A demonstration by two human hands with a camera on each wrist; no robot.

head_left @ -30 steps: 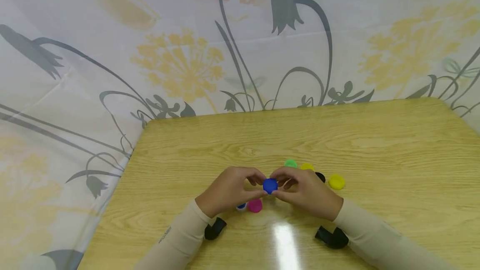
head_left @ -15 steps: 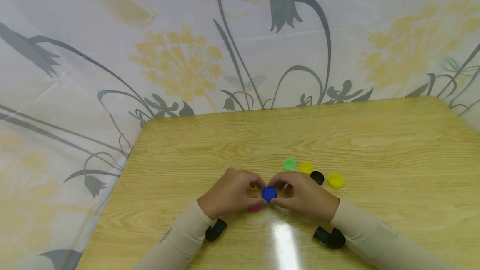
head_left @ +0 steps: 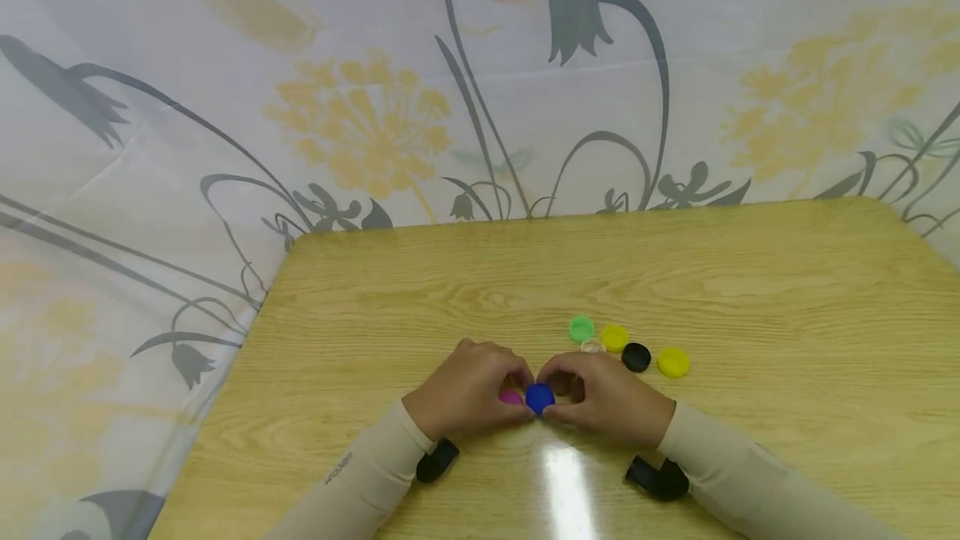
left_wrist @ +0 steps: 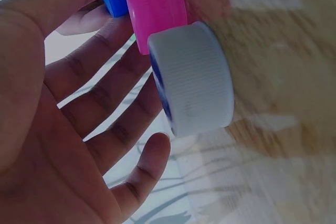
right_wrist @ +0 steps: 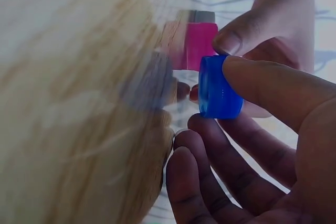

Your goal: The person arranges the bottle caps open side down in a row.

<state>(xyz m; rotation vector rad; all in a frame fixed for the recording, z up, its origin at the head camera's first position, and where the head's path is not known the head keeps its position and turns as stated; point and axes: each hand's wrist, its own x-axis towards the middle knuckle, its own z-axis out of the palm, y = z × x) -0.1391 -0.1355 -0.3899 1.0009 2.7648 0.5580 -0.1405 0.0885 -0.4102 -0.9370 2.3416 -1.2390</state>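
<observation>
Both hands meet at a blue bottle cap, low over the wooden table. My right hand pinches it between thumb and fingers, and in the right wrist view a small gap seems to part the cap from the tabletop. From the other side my left hand pinches the same cap with its thumb and fingertips. Beside the blue one stands a pink bottle cap, partly covered by the left hand in the head view. A white ribbed cap with a blue inside follows it in line, under the left palm.
Beyond the right hand lie a green cap, a yellow cap, a black cap, another yellow cap and a clear cap, partly hidden. A patterned curtain hangs behind the table.
Both hands have brought the blue cap toward the near edge and down, next to the pink cap. The left hand now covers the white cap, and the clear cap has come into sight.
</observation>
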